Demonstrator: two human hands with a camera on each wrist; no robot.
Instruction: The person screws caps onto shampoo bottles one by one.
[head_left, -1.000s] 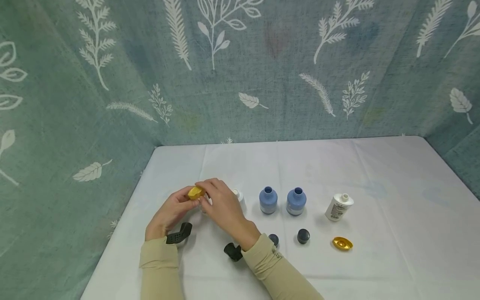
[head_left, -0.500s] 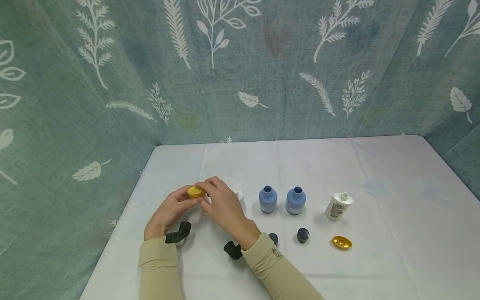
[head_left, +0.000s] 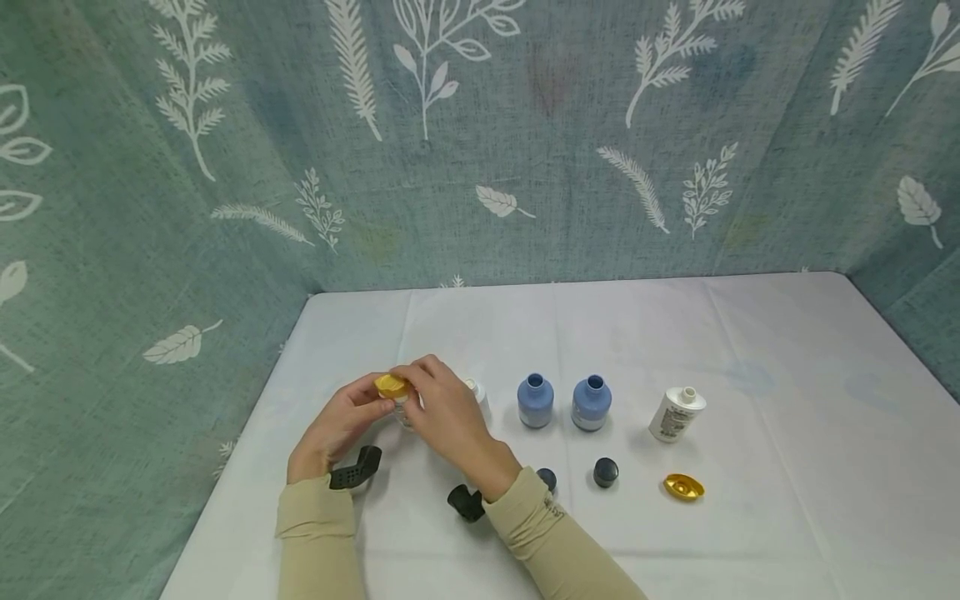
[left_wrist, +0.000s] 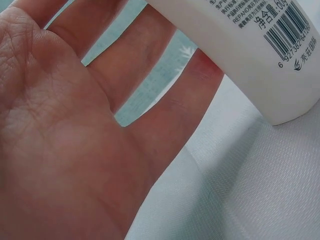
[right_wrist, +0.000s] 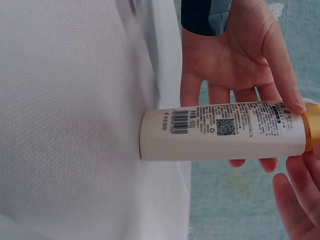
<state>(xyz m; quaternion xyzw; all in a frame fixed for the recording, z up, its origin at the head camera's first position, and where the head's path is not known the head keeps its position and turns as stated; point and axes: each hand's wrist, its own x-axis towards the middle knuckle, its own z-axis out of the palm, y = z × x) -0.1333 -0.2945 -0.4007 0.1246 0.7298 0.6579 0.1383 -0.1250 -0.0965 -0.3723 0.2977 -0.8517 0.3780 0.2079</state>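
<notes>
A white bottle point(right_wrist: 225, 132) with printed text and a barcode stands upright on the cloth. My left hand point(head_left: 337, 427) holds it near the top, thumb on the front and fingers behind it. The gold cap point(head_left: 392, 386) is at the bottle's mouth, and the fingers of my right hand point(head_left: 450, 417) pinch it. Whether the cap is seated on the neck is hidden by the fingers. In the left wrist view the bottle's lower part lies against the fingers of my left hand.
Another white bottle point(head_left: 478, 396) is partly hidden behind my right hand. Rightward stand two uncapped blue bottles point(head_left: 536, 404) and an uncapped white bottle point(head_left: 677, 415). Nearer lie two dark caps point(head_left: 606, 472), one partly covered by the right sleeve, and a gold cap point(head_left: 683, 487).
Both hands stay almost in place. The gold cap has turned slightly between the fingers, and more of the white bottle shows below it.
</notes>
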